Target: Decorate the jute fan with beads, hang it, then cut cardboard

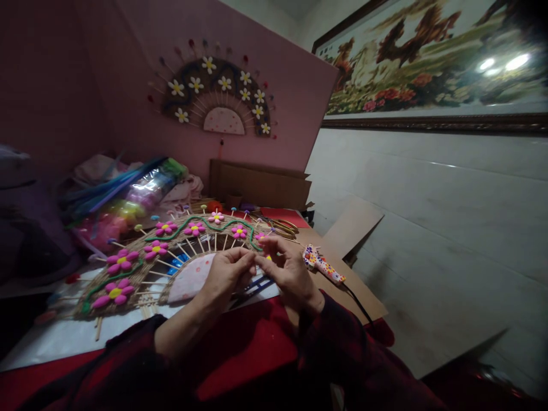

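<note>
My left hand [231, 271] and my right hand [289, 271] meet fingertip to fingertip over the near right part of a fan-shaped craft piece. Both are closed in a pinch, and whatever lies between the fingers is too small or hidden to name. Brown twine covers the fan [141, 279], which carries pink clay flowers [122, 260] with yellow centres, a wavy green strand [194, 218] and thin wooden sticks. A pale spotted half-round panel [188, 279] forms its inner part, partly covered by my left hand. Part of the fan's right end is hidden behind my hands.
Right of my hands lies a flower-patterned glue gun [323, 265] with a black cord, on brown cardboard [363, 297]. Gold-handled scissors [285, 228] rest near a red sheet [286, 216]. Colourful bagged material [132, 194] is heaped at the left. A similar fan [218, 94] hangs on the pink board.
</note>
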A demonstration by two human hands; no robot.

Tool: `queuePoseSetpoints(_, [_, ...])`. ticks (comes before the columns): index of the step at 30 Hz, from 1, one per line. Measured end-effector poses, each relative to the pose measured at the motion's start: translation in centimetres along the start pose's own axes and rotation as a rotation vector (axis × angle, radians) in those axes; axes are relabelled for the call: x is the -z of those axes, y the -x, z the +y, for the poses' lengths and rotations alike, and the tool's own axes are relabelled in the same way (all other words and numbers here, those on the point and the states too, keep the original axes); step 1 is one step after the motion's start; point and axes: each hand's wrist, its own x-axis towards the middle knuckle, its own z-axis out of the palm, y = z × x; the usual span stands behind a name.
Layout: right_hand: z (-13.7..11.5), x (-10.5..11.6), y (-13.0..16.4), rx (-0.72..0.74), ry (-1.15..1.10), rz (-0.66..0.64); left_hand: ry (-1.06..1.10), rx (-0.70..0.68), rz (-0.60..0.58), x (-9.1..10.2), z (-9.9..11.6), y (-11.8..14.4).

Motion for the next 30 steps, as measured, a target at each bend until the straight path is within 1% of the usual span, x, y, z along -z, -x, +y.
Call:
queuePoseSetpoints(1, [0.0, 0.0, -0.1, -0.002, -0.034, -0.038, -0.022, -0.007, -0.003, 0.0, 0.0, 0.0])
queuePoseSetpoints(3, [0.1, -0.1, -0.1, -0.039, -0.143, -0.169, -0.103, -0.044, 0.007, -0.1, -0.1, 0.0])
queuePoseSetpoints(4, [0.2, -0.3, -0.1, -0.079, -0.204, -0.216, -0.158, -0.08, 0.027, -0.1, -0.2, 0.0])
queuePoseSetpoints(5, [0.4, -0.5, -0.1, -0.128, -0.258, -0.233, -0.22, -0.127, 0.053, 0.0, -0.2, 0.0])
queuePoseSetpoints(6, [0.6, -0.7, -0.1, -0.178, -0.292, -0.221, -0.288, -0.178, 0.081, 0.0, -0.3, 0.0])
queuePoseSetpoints(8, [1.0, -1.1, 0.1, -0.242, -0.29, -0.155, -0.4, -0.272, 0.134, 0.2, -0.3, -0.1])
queuePoseSetpoints(10, [1.2, -1.4, 0.4, -0.242, -0.261, -0.111, -0.454, -0.315, 0.182, 0.3, -0.3, -0.2])
queuePoseSetpoints(13, [0.9, -1.5, 1.0, -0.176, -0.244, -0.135, -0.443, -0.271, 0.23, 0.5, -0.3, -0.5])
queuePoseSetpoints(15, [0.6, -1.5, 1.4, -0.12, -0.234, -0.148, -0.405, -0.216, 0.224, 0.6, -0.4, -0.6])
queuePoseSetpoints(17, [0.5, -1.5, 1.7, -0.1, -0.226, -0.104, -0.345, -0.176, 0.202, 0.5, -0.4, -0.5])
queuePoseSetpoints(19, [0.7, -1.5, 1.8, -0.131, -0.25, -0.019, -0.278, -0.142, 0.178, 0.4, -0.3, -0.4])
queuePoseSetpoints(21, [1.1, -1.5, 1.8, -0.186, -0.342, 0.056, -0.199, -0.103, 0.154, 0.2, -0.2, -0.2])
queuePoseSetpoints(22, [1.4, -1.5, 1.7, -0.211, -0.407, 0.074, -0.157, -0.083, 0.145, 0.1, -0.1, -0.1])
queuePoseSetpoints(26, [2.0, -1.6, 1.5, -0.311, -0.656, 0.07, -0.026, -0.026, 0.138, 0.0, 0.1, 0.1])
queuePoseSetpoints(30, [1.7, -1.6, 1.4, -0.377, -0.746, 0.046, 0.005, -0.021, 0.139, 0.1, 0.1, 0.0])
